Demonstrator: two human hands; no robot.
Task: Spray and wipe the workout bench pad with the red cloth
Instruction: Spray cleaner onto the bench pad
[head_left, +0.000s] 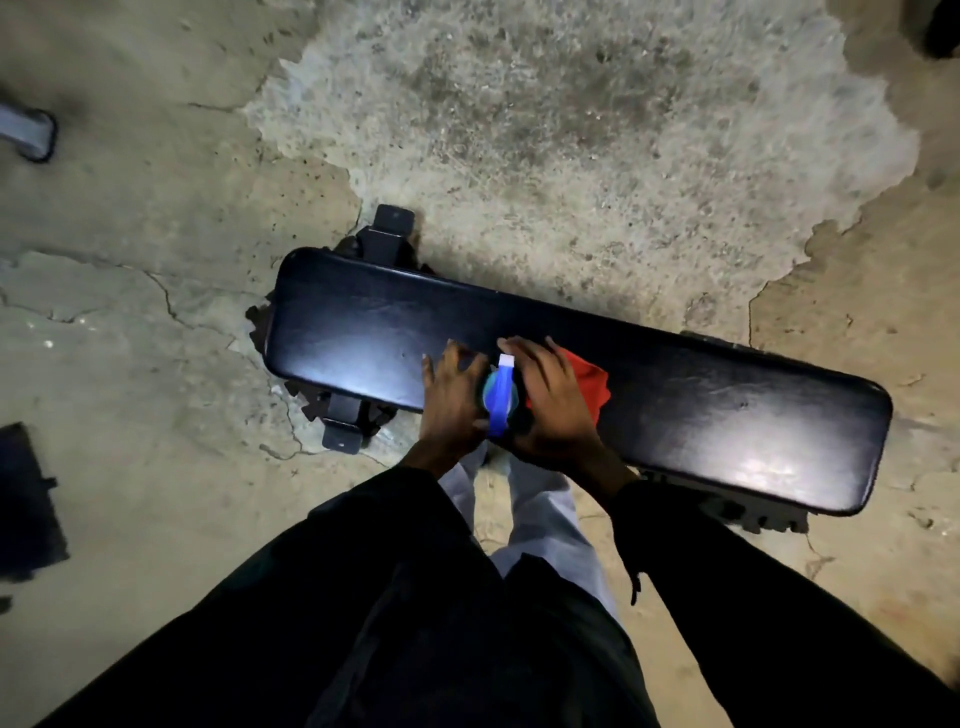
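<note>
Right now the spray bottle stands between the two hands, at the near edge of the black bench pad, about in the middle of its length. From above I see its blue trigger head with a white nozzle tip that points away from the person, toward the far side of the pad. The left hand is on the left side of the bottle, with its fingers spread and bent over the pad; it touches or almost touches the bottle, but I cannot tell if it really grips it. The right hand is on the right side, with its fingers bent over the bottle's shoulder, and the red cloth lies bunched under this hand, showing past its right edge. I cannot tell if the hand holds the cloth or only rests on it.

The pad is long and glossy, lying diagonally, with bright reflections near both ends. Under the left end a black metal foot of the frame sticks out on the near side and another on the far side. The floor is cracked concrete with a large rough patch behind the bench. The person wears dark sleeves and light trousers
</note>
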